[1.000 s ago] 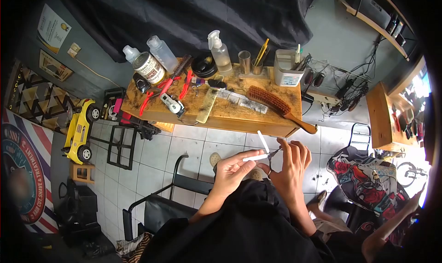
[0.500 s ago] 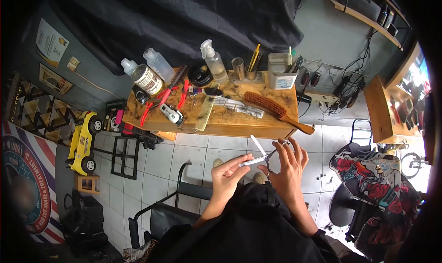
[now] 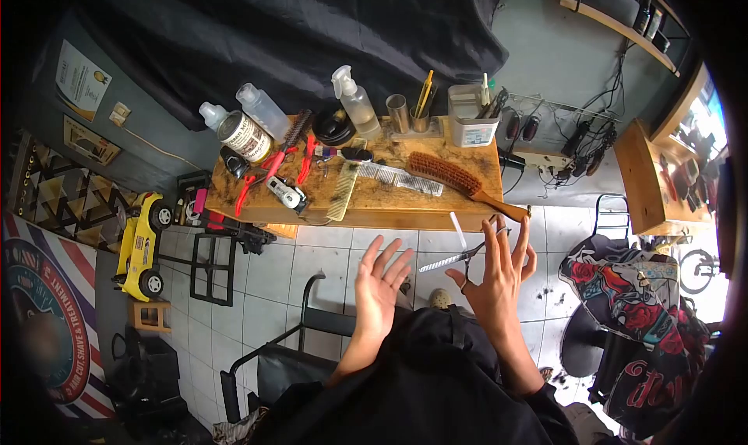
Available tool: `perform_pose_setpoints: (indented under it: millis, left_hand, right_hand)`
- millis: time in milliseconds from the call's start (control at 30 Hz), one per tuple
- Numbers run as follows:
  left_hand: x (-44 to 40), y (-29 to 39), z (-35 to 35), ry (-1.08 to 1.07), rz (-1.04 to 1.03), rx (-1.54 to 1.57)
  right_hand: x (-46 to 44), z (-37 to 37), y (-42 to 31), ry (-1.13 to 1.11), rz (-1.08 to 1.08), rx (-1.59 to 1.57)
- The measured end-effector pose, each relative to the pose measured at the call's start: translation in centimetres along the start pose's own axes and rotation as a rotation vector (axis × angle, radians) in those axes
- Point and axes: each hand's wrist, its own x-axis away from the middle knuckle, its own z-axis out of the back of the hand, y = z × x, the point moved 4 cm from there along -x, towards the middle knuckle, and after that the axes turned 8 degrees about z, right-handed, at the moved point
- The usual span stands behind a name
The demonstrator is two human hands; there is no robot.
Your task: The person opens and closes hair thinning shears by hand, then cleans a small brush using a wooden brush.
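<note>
In the middle of the picture, your right hand (image 3: 499,283) holds the scissors (image 3: 440,263), blades spread wide. Your left hand (image 3: 377,293), left of them, is spread flat. Above is the wooden table (image 3: 389,216); the brush (image 3: 444,172) pokes its handle past the edge. The spray bottle (image 3: 361,112), top middle, has clear liquid inside. The plastic tub (image 3: 473,133), upper right, holds tools.

Grey walls (image 3: 538,56) stand above a white-tiled floor (image 3: 269,270).
</note>
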Motion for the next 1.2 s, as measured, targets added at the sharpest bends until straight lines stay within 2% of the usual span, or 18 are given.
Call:
perform_pose_setpoints:
  millis: [33, 100, 300, 367, 433, 467, 500, 600, 633, 700, 733, 900, 967, 1000, 1033, 1100, 1200]
  left_hand:
    - [-0.1, 0.2, 0.1, -0.002, 0.002, 0.0]
    - [-0.1, 0.6, 0.7, 0.062, -0.004, 0.01]
    - [0.0, 0.9, 0.1, 0.024, -0.004, 0.025]
    - [0.1, 0.8, -0.1, -0.002, -0.003, 0.035]
    - [0.2, 0.6, 0.0, -0.033, 0.04, 0.069]
    - [0.2, 0.6, 0.0, -0.033, 0.041, 0.068]
    - [0.2, 0.8, -0.1, -0.047, 0.041, 0.056]
    - [0.4, 1.1, 0.3, -0.053, 0.045, 0.049]
    - [0.3, 1.2, 0.5, -0.05, 0.044, 0.054]
    - [0.2, 1.4, 0.6, -0.054, 0.039, 0.058]
    - [0.2, 1.4, 0.6, -0.058, 0.04, 0.062]
    - [-0.1, 1.4, 0.4, -0.058, 0.049, 0.063]
    - [-0.2, 1.4, 0.3, -0.06, 0.06, 0.061]
    - [-0.3, 1.3, 0.3, -0.066, 0.072, 0.081]
    - [-0.3, 1.2, 0.2, -0.072, 0.083, 0.101]
    - [-0.2, 1.1, 0.1, -0.069, 0.092, 0.08]
    - [-0.6, 0.8, -0.1, -0.057, 0.095, 0.017]
  right_hand:
    - [0.5, -0.7, 1.2, 0.001, -0.002, 0.002]
    - [1.0, -2.2, 2.5, -0.044, 0.249, -0.143]
    - [-1.3, 0.7, -0.8, 0.082, 0.127, -0.003]
    - [-0.8, 0.2, 0.0, 0.126, 0.107, 0.044]
    - [0.8, -2.7, 1.9, -0.19, 0.33, -0.143]
    - [1.1, -2.7, 1.8, -0.167, 0.373, -0.114]
    - [0.7, -2.1, 0.9, -0.168, 0.373, -0.113]
    - [-0.9, -0.4, -1.2, 0.116, 0.194, 0.031]
    - [-0.5, -0.6, -0.5, 0.115, 0.194, 0.03]
    - [0.3, -1.9, 1.0, -0.101, 0.369, -0.168]
    - [0.5, -2.3, 1.0, -0.073, 0.371, -0.288]
    - [-0.6, -0.4, -1.4, -0.036, 0.333, -0.19]
    - [-0.7, 0.1, -1.6, 0.016, 0.228, 0.016]
    - [0.4, -1.4, 0.1, -0.055, 0.329, -0.078]
    - [1.1, -2.1, 1.1, -0.053, 0.328, -0.077]
    - [1.9, -3.0, 1.4, -0.195, 0.372, -0.264]
    - [0.5, -1.3, -0.4, -0.119, 0.346, -0.186]
